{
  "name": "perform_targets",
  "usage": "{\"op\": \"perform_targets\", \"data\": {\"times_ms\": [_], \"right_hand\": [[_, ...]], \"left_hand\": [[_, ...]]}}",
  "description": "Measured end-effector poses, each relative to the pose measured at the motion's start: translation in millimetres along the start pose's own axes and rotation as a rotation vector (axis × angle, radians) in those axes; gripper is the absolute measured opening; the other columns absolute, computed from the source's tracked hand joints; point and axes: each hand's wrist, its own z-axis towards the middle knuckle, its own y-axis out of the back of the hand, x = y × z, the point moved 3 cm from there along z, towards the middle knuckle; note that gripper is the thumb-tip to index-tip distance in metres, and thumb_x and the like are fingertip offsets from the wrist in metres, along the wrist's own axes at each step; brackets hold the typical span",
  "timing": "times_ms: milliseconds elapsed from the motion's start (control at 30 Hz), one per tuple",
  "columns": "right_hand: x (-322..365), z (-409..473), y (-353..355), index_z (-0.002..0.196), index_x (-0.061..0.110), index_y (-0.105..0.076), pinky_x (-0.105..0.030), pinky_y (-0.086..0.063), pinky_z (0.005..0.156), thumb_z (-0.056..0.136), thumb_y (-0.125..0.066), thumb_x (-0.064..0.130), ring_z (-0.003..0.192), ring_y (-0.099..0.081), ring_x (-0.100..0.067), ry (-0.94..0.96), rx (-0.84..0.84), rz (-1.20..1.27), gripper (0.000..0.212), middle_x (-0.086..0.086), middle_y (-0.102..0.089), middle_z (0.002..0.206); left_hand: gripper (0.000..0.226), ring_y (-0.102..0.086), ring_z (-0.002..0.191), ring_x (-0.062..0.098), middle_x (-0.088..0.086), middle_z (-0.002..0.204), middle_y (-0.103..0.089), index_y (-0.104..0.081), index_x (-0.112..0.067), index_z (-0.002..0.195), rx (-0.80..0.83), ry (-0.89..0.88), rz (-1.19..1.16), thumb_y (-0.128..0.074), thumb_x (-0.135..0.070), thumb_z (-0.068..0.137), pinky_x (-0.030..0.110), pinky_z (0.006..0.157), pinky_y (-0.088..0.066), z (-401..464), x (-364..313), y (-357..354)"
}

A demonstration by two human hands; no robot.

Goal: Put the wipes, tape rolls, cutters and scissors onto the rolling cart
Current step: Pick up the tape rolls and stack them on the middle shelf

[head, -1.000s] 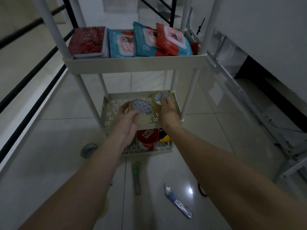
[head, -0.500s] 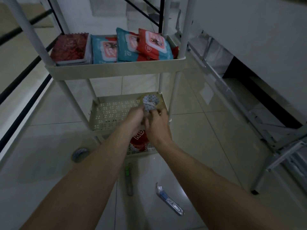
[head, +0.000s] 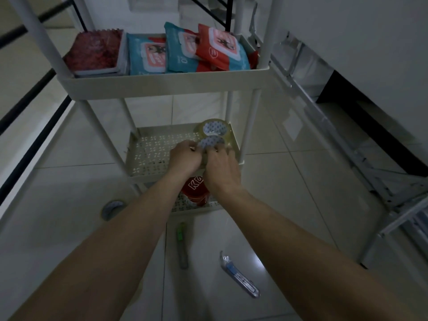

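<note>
**Now both hands at a clear tape roll on the cart's middle shelf**

Clear tape roll (head: pixel 212 142) with a patterned core sits just past the knuckles, touching a second roll (head: pixel 214 129) beyond it on the perforated middle shelf (head: pixel 157 156). Left hand (head: pixel 185 157) and right hand (head: pixel 221 164) reach forward side by side, fingers curled, pinching its near rim. Beneath the wrists, a red container (head: pixel 194 191) reads "KG".

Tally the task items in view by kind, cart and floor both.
Wipes packs: 5 visible on the top shelf, dark red pack, blue pack, teal pack, red pack, another red pack partly hidden beneath
Tape rolls: 4, back roll, held roll, red roll, floor roll
Cutters: 2, green cutter, blue cutter
Scissors: 0 identifiable
Total: 11
</note>
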Motion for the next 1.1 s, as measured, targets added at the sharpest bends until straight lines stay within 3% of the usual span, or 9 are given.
{"op": "perform_targets", "data": {"times_ms": [100,200,267,400,700,833,900,1000,1100], "right_hand": [[-0.4,3.4,10.3,0.135,0.008,-0.05,-0.043,-0.041,0.103,0.085,-0.057,0.002,0.13,-0.036,-0.04,0.028,-0.11,0.033,0.05,-0.017,-0.046,0.141],[3.6,22.0,15.8,0.134,0.008,-0.051,-0.049,-0.043,0.102,0.085,-0.056,0.002,0.133,-0.035,-0.042,0.027,-0.128,0.06,0.049,-0.019,-0.046,0.139],[3.6,40.2,20.1,0.129,0.004,-0.053,-0.05,-0.048,0.093,0.088,-0.051,0.0,0.126,-0.04,-0.042,-0.007,-0.164,0.095,0.041,-0.021,-0.048,0.133],[-7.7,69.4,11.2,0.141,0.01,-0.041,-0.041,-0.04,0.095,0.098,-0.043,0.005,0.125,-0.039,-0.033,-0.074,0.022,0.035,0.044,-0.012,-0.042,0.141],[-15.6,73.6,-8.1,0.142,0.013,-0.041,-0.042,-0.038,0.102,0.098,-0.044,0.007,0.134,-0.031,-0.033,-0.081,0.046,0.04,0.044,-0.01,-0.035,0.147],[-18.8,73.2,-11.6,0.153,0.024,-0.022,-0.047,-0.031,0.114,0.096,-0.049,0.007,0.149,-0.011,-0.035,-0.117,0.101,0.13,0.066,-0.008,-0.007,0.164],[-8.0,65.2,-3.5,0.149,0.024,-0.027,-0.05,-0.041,0.105,0.089,-0.051,0.004,0.143,-0.025,-0.038,-0.101,-0.059,0.119,0.068,-0.013,-0.015,0.16],[27.1,31.0,10.6,0.139,0.006,-0.042,-0.049,-0.046,0.095,0.079,-0.044,0.012,0.124,-0.044,-0.042,0.017,-0.321,0.099,0.061,-0.027,-0.04,0.142],[69.7,-14.3,4.2,0.123,0.006,-0.055,-0.043,-0.045,0.085,0.082,-0.038,0.03,0.105,-0.05,-0.034,0.15,-0.293,0.278,0.051,-0.02,-0.051,0.125]], "left_hand": [[0.038,-0.067,0.103,0.021,0.003,0.115,-0.072,-0.069,-0.016,0.122,-0.055,-0.035,-0.169,-0.052,-0.04,0.098,0.024,0.079,-0.042,-1.9,-5.6,5.8],[0.051,-0.068,0.103,0.017,-0.002,0.115,-0.072,-0.067,-0.023,0.123,-0.051,-0.056,-0.388,-0.047,-0.057,0.091,0.034,0.09,-0.053,2.1,-10.2,8.5],[0.061,-0.067,0.105,0.018,-0.001,0.117,-0.071,-0.067,-0.025,0.122,-0.025,-0.043,-0.444,-0.041,-0.065,0.083,0.039,0.095,-0.052,6.0,-10.4,6.1],[0.057,-0.061,0.117,0.023,0.004,0.129,-0.065,-0.059,-0.021,0.133,0.013,0.002,-0.406,-0.036,-0.056,0.095,0.044,0.102,-0.047,6.4,-6.2,-1.2],[0.045,-0.054,0.103,0.019,0.007,0.128,-0.061,-0.053,-0.017,0.139,-0.017,-0.017,-0.372,-0.037,-0.042,0.104,0.029,0.084,-0.036,11.5,7.1,-7.5],[0.041,-0.053,0.099,0.014,0.0,0.12,-0.06,-0.054,-0.017,0.137,-0.033,-0.034,-0.378,-0.038,-0.039,0.105,0.027,0.08,-0.036,-0.4,0.9,-0.7],[0.033,-0.057,0.1,0.014,-0.005,0.113,-0.061,-0.059,-0.021,0.129,-0.07,-0.05,-0.387,-0.041,-0.035,0.105,0.028,0.081,-0.041,-9.8,0.4,8.8],[0.015,-0.065,0.083,0.016,-0.004,0.088,-0.067,-0.064,-0.024,0.097,-0.183,-0.073,-0.418,-0.049,-0.025,0.101,0.027,0.072,-0.049,-25.4,16.1,30.3],[0.022,-0.056,0.065,0.005,-0.007,0.069,-0.061,-0.059,-0.021,0.076,-0.322,-0.078,-0.353,-0.053,-0.016,0.097,0.014,0.058,-0.039,-57.1,50.3,60.5]]}}
